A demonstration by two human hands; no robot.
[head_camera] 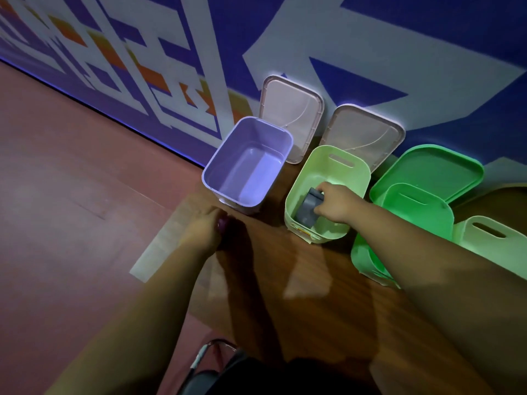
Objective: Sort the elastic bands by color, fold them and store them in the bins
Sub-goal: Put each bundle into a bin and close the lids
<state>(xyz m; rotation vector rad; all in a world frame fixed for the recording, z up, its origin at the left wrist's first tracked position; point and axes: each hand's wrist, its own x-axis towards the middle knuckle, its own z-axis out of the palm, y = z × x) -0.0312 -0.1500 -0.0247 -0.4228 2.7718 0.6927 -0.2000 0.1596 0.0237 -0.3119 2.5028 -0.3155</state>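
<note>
The right hand (336, 202) reaches inside the pale green plastic bin (322, 155), its grip clamped on a grey folded elastic band (309, 208) low against the bin's near wall. The left hand (204, 228) rests at the left edge of the brown wooden counter (285, 266), something small and purple (223, 223) at its fingers; whether its grip clasps this I cannot tell. A lilac plastic bin (236, 146) stands just beside, near that edge.

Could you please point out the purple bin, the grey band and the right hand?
purple bin (226, 156): head view, on its left inner wall.
grey band (306, 210): head view, on its flat face below the fingers.
right hand (336, 201): head view, on the back of the hand.
</note>
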